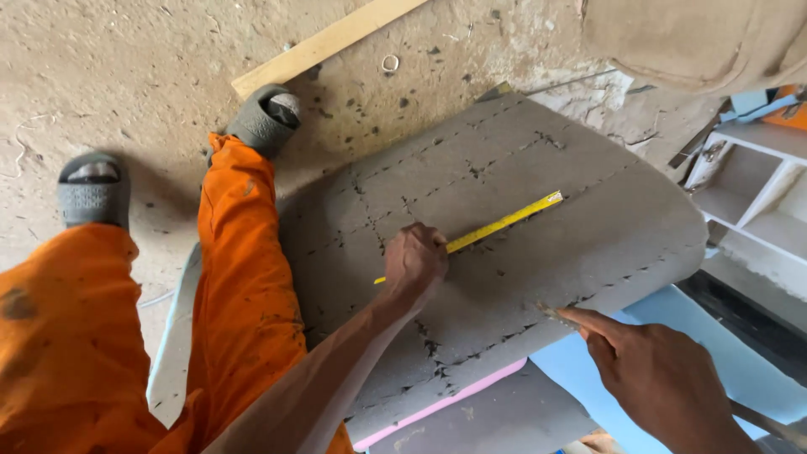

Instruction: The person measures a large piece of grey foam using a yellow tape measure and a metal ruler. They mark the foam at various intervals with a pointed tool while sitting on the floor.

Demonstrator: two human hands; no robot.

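Note:
A large grey foam sheet (513, 219), marked with dark dashed lines, lies curved over a support in front of me. My left hand (414, 262) presses a yellow tape measure (503, 223) flat on the foam, its blade running up and to the right. My right hand (651, 370) is at the foam's near right edge, fingers closed on a small thin marking tool (553, 313) whose tip touches the foam. My legs in orange trousers (239, 277) and grey sandals (92, 189) are on the left.
A wooden plank (324, 44) lies on the dusty concrete floor at the top. A white shelf unit (756, 185) stands at right. Pink and light blue foam layers (588, 361) lie under the grey sheet. A tan cushion (698, 38) fills the top right.

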